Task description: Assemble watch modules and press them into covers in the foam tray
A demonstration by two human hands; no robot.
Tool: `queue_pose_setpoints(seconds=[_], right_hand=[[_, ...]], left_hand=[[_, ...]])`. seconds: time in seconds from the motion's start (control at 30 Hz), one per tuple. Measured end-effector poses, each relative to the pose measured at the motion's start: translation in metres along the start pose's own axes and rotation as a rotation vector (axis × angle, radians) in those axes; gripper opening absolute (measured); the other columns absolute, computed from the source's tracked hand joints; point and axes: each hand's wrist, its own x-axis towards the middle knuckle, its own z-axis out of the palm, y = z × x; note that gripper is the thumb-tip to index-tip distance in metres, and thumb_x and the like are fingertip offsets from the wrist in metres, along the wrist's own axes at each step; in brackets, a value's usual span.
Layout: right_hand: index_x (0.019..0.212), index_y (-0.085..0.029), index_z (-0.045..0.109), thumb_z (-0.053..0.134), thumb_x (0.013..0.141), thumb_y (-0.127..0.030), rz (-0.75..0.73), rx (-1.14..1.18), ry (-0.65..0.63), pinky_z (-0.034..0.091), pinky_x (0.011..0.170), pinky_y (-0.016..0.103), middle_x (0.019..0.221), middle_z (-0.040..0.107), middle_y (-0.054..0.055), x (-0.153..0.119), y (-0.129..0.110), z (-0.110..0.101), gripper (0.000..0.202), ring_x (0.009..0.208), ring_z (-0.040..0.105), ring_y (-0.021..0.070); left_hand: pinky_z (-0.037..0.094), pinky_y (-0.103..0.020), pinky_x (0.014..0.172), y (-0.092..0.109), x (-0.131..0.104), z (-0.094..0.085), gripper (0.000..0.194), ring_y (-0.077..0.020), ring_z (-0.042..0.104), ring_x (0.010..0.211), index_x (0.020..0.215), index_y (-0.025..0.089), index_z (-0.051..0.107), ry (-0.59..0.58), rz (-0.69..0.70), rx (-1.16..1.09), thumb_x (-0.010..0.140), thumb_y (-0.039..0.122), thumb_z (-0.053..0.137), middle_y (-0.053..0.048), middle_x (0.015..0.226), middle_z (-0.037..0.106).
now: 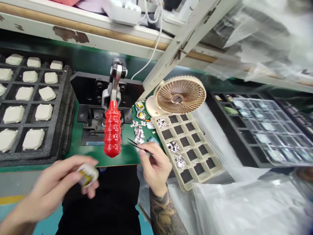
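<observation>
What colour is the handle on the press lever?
Glossy red, ribbed, on the press lever handle; seen in the head view.

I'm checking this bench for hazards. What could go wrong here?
The tweezers in the right hand point at loose foil bits and could scatter them. The red press handle hangs close above both hands, easy to bump. The small part in the left hand sits past the bench edge and might drop.

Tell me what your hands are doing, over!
Left hand grips small white part. Right hand pinches black tweezers. Red press handle stands between them.
</observation>
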Motion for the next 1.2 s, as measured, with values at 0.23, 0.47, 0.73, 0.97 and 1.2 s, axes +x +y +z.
queue_pose_setpoints(seconds=[0.23,0.47,0.73,0.97,1.2], right_hand=[[0.111,-0.024,0.081,0.071,0.103,-0.016,0.023,-0.111,0.014,0.064,0.083,0.037,0.1,0.081,0.006,-0.009,0.011,0.017,0.014,0.089,0.076,0.0201],[0.12,-0.028,0.082,0.074,0.099,-0.012,0.06,0.164,0.237,0.07,0.083,0.045,0.113,0.081,0.009,-0.032,0.007,0.031,0.028,0.099,0.08,0.0261],[0.122,-0.029,0.08,0.072,0.099,-0.015,0.007,0.18,0.096,0.069,0.089,0.051,0.109,0.084,0.009,-0.034,0.001,0.061,0.028,0.098,0.082,0.0291],[0.112,-0.025,0.082,0.077,0.099,-0.023,0.225,0.258,0.15,0.071,0.086,0.044,0.105,0.084,0.008,-0.032,0.002,0.067,0.015,0.094,0.082,0.0266],[0.11,-0.02,0.081,0.079,0.099,-0.033,0.499,0.461,0.173,0.069,0.076,0.033,0.1,0.083,0.007,-0.036,0.01,0.073,0.017,0.079,0.078,0.0198]], left_hand=[[0.061,-0.032,0.067,-0.064,0.069,0.061,0.044,-0.0208,0.078,0.073,0.141,0.017,0.067,0.028,-0.13,-0.28,0.108,0.047,0.069,-0.012,0.103,0.083],[0.062,-0.032,0.07,-0.08,0.055,0.058,0.044,-0.0204,0.078,0.081,0.149,0.022,0.063,0.039,-0.123,-0.229,0.11,0.041,0.068,-0.009,0.108,0.081],[0.068,-0.035,0.085,-0.082,0.053,0.054,0.042,-0.0187,0.079,0.085,0.154,0.025,0.063,-0.001,-0.083,-0.086,0.113,0.039,0.061,-0.006,0.109,0.08],[0.069,-0.036,0.084,-0.086,0.053,0.057,0.043,-0.0202,0.079,0.086,0.152,0.022,0.062,0.005,-0.081,-0.179,0.113,0.04,0.062,-0.009,0.112,0.079],[0.061,-0.026,0.072,-0.09,0.055,0.058,0.045,-0.0159,0.072,0.078,0.151,0.024,0.061,-0.016,-0.114,-0.159,0.109,0.037,0.07,-0.003,0.095,0.075]])
